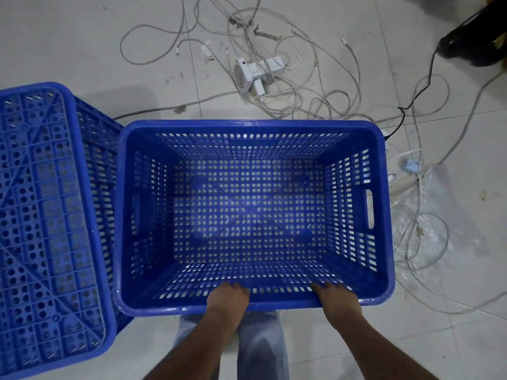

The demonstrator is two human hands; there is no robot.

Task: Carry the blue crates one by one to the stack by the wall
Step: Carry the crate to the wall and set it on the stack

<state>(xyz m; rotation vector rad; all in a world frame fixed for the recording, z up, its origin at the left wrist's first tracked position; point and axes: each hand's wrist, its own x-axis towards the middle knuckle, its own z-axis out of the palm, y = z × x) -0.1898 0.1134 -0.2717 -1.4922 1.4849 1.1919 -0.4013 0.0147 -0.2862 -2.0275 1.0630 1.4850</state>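
blue crate [252, 215], open side up, gripped at its near rim by both hands.
left hand [228, 297] and right hand [335, 297] curl their fingers over the rim. an upturned blue crate [46, 226] sits just beside it on the left; tangled white cables [288, 86], a power strip [256, 71] and clear plastic wrap [436, 215] litter the tiled floor [82, 37] ahead and right; bare tile lies far left.

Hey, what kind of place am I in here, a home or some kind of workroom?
Probably a storeroom or workroom, not a home: bare white tiled floor, perforated blue crates, one open crate and one overturned crate, and loose cables around a power strip.
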